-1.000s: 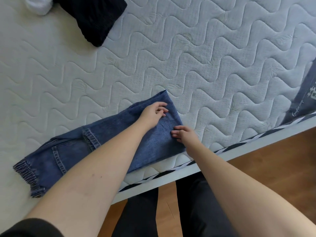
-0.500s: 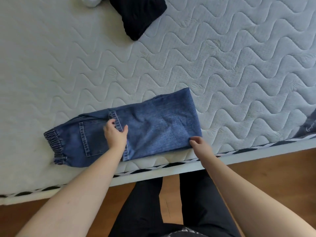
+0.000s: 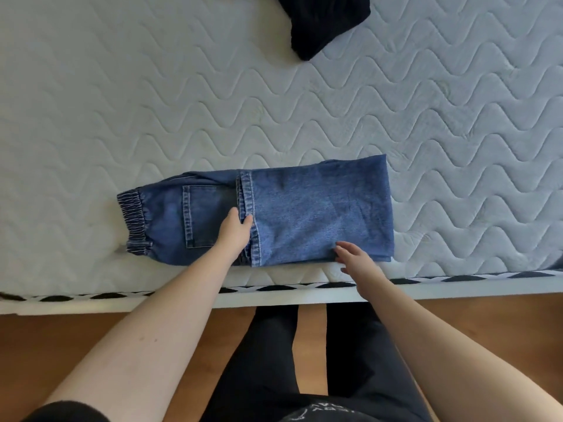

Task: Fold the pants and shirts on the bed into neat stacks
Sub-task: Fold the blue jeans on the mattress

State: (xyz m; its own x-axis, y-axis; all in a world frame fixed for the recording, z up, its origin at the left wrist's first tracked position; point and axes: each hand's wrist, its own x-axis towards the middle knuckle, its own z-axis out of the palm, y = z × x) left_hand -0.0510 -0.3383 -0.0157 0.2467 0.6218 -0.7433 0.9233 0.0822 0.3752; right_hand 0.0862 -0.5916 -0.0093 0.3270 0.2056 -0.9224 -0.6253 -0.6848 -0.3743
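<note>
Blue jeans [image 3: 320, 214] lie folded on the white quilted mattress [image 3: 152, 102], near its front edge. The legs are laid back over the seat, and the elastic waistband [image 3: 134, 220] points left. My left hand [image 3: 236, 231] pinches the leg hems where they end beside the back pocket [image 3: 207, 214]. My right hand [image 3: 353, 260] has its fingers straight and spread, touching the jeans' near edge towards the folded right end.
A black garment [image 3: 323, 22] lies crumpled at the top of the mattress. The bed's front edge has black-and-white trim [image 3: 426, 280], with wooden floor [image 3: 61, 345] below. My legs in dark trousers [image 3: 268, 360] stand against the bed.
The jeans now lie flatter and squarer to the bed edge. My left hand stays at the leg hems. My right hand has let go of the fold corner and opened, shifting left along the near edge.
</note>
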